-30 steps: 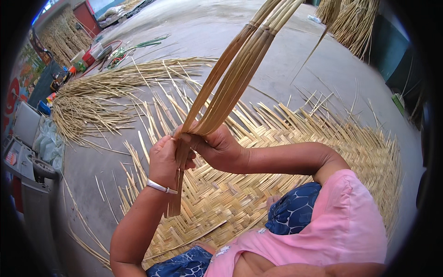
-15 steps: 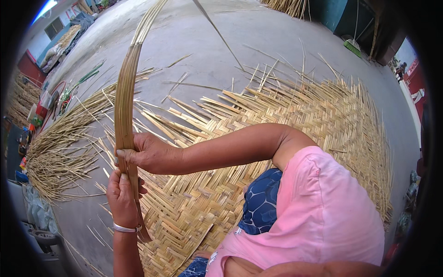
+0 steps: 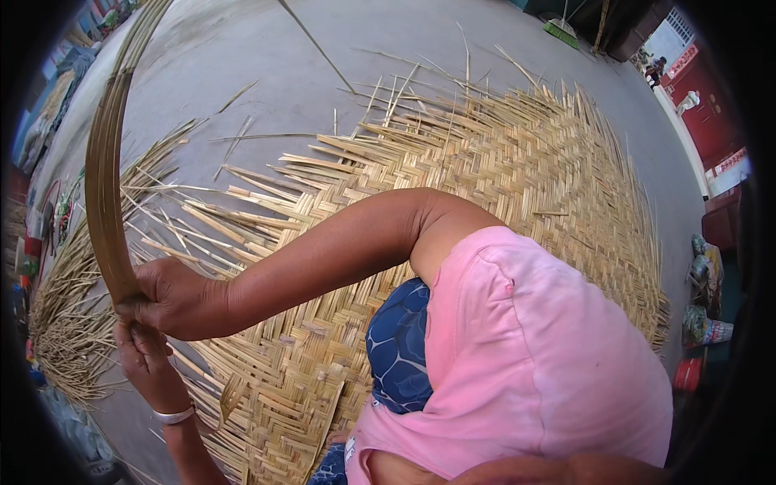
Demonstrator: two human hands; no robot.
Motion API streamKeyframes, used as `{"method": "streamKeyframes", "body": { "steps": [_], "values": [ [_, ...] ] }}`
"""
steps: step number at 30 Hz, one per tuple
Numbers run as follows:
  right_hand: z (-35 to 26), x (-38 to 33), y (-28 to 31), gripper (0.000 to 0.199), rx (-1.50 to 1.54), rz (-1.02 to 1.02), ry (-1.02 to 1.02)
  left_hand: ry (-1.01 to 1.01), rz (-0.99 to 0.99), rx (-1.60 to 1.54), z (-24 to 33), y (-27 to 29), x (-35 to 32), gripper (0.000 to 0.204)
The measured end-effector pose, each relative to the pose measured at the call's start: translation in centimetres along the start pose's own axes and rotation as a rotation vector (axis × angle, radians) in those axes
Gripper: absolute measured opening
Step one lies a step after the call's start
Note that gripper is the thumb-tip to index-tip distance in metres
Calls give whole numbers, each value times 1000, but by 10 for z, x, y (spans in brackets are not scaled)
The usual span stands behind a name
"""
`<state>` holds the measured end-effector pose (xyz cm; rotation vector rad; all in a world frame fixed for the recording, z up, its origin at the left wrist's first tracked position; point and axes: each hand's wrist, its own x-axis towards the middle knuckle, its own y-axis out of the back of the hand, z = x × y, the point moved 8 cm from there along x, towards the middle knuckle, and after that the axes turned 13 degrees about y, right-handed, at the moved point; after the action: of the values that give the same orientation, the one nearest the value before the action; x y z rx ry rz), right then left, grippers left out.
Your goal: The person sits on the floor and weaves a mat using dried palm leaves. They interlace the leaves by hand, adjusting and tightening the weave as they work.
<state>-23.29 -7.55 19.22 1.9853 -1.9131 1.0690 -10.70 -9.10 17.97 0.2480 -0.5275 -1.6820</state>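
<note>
The bundle of bamboo strips (image 3: pixel 103 178), judged light, springy and splinter-prone, is held bowed above the woven mat (image 3: pixel 501 162), clamped near its lower end by right hand (image 3: pixel 174 299) and left hand (image 3: pixel 145 360)

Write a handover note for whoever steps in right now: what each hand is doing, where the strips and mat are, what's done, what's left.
Right hand: closed around a bundle of long bamboo strips that arc up to the top of the view.
Left hand: just below it, grip on the same bundle's lower end; bracelet on the wrist.
Woven mat: flat on the concrete floor, most of it plaited.
Left: its left edge has loose ends sticking out unwoven. A pile of spare strips lies further left.
</note>
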Motion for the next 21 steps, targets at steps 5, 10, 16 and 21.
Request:
{"method": "streamKeyframes", "body": {
  "steps": [5,10,16,21],
  "values": [
    [-6,10,-1,8,-20,-8,21,133,-65,-386,-14,2,11,22],
    [-6,8,9,6,66,41,-23,254,-105,-425,-2,-10,2,20],
    [-6,14,8,6,215,38,-33,314,-196,-403,15,-10,-5,22],
    [-1,11,13,7,355,52,-96,342,-256,-499,16,-16,-9,23]
  ]
}}
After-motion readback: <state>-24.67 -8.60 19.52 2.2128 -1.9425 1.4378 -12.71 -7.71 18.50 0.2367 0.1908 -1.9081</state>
